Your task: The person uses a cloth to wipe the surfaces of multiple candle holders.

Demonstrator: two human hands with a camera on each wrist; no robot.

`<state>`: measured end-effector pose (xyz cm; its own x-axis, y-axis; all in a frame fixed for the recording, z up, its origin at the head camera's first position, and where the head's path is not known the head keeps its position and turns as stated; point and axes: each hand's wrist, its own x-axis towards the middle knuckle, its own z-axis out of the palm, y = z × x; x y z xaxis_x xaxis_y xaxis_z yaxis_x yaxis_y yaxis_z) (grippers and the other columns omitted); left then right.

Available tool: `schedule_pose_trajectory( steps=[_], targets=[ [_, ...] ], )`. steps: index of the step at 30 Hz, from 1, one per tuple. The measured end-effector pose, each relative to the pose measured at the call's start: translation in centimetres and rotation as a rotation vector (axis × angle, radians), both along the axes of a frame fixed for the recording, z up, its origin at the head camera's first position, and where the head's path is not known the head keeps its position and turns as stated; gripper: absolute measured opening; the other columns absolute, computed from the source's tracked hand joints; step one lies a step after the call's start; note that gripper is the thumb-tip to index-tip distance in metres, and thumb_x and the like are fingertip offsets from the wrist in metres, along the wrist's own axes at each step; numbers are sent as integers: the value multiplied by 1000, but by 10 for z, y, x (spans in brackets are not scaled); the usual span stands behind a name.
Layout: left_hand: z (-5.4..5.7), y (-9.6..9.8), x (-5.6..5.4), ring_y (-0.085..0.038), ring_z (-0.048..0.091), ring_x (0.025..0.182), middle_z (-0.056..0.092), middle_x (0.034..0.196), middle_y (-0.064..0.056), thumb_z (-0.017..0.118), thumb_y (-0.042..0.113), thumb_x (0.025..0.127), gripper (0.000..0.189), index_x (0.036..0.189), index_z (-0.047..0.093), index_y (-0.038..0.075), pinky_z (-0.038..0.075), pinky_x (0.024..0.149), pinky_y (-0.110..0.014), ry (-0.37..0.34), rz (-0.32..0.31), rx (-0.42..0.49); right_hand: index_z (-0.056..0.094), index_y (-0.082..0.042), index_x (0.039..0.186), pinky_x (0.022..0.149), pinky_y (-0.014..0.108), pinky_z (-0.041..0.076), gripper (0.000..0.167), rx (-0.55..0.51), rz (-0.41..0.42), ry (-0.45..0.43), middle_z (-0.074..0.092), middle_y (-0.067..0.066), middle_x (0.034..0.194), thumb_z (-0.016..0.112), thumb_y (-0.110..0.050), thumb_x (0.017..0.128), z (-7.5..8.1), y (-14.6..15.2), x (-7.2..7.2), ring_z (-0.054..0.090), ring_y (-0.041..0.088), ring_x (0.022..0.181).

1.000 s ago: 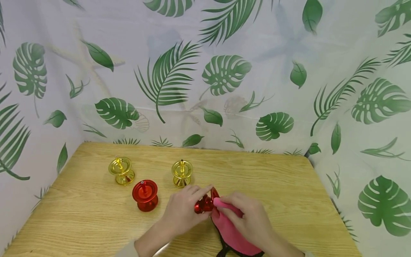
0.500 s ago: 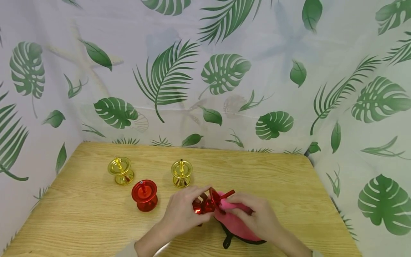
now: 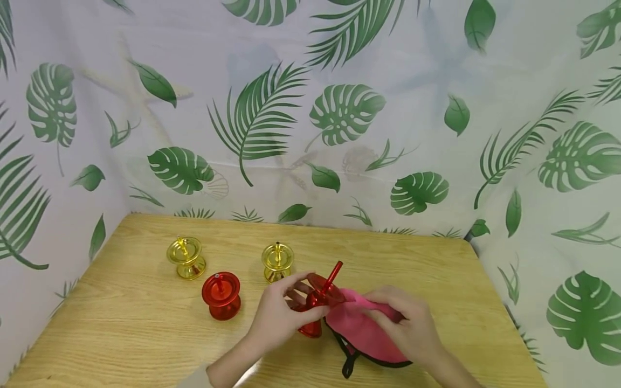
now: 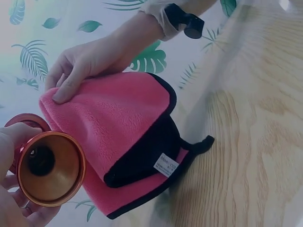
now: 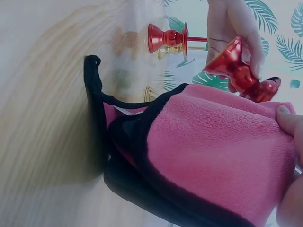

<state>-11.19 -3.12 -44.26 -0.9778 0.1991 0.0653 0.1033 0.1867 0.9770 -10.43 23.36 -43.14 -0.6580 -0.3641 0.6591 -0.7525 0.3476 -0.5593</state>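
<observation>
My left hand (image 3: 276, 315) grips a shiny red candle holder (image 3: 311, 327) by its waist, tilted, with its thin stem pointing up and right. In the left wrist view the hollow underside of the holder (image 4: 49, 170) faces the camera. A pink cloth (image 3: 361, 334) with black edging is pinched at its upper edge between the thumb and fingers of my right hand (image 3: 409, 323). It hangs folded, showing a black loop and white label (image 4: 166, 164), and its upper edge meets the holder's dish. Part of the dish is hidden behind the cloth.
To the left, a second red candle holder (image 3: 221, 295) stands upright on the wooden table (image 3: 121, 328). Two gold candle holders, one at the far left (image 3: 186, 258) and one behind my left hand (image 3: 278, 257), also stand there. A leaf-printed sheet (image 3: 271, 199) rises behind the table.
The held red candle holder has turned from lying sideways to nearly upright, bringing its stem into view. My right hand and the pink cloth have shifted slightly right.
</observation>
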Motion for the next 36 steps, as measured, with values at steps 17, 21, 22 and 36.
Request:
schedule_pose_trajectory(
  steps=[17, 21, 22, 36],
  targets=[
    [-1, 15, -2, -16, 67, 82, 75, 107, -18, 87, 22, 86, 51, 132, 69, 8, 57, 68, -23, -117, -37, 180, 81, -3, 100, 78, 11, 59, 30, 21, -91, 356, 78, 10, 90, 68, -30, 103, -4, -14, -2, 76, 15, 77],
    [1, 16, 1, -16, 66, 84, 73, 108, -17, 85, 25, 88, 53, 135, 67, 7, 57, 68, -23, -122, -32, 166, 81, -4, 100, 71, 14, 59, 31, 49, -136, 397, 78, 8, 88, 68, -32, 103, -1, -18, -4, 75, 16, 72],
    [2, 16, 1, -16, 66, 85, 72, 108, -17, 84, 25, 89, 54, 137, 66, 7, 57, 68, -23, -120, -32, 159, 81, -5, 100, 70, 15, 59, 30, 51, -144, 401, 78, 7, 88, 68, -32, 103, -1, -18, -5, 75, 16, 71],
    [4, 12, 3, -14, 71, 84, 77, 111, -21, 83, 19, 90, 66, 148, 55, 3, 59, 73, -21, -142, -91, 216, 82, -5, 98, 66, 14, 58, 34, 80, -206, 433, 78, 7, 87, 66, -35, 104, -3, -19, -10, 74, 17, 68]
  ],
)
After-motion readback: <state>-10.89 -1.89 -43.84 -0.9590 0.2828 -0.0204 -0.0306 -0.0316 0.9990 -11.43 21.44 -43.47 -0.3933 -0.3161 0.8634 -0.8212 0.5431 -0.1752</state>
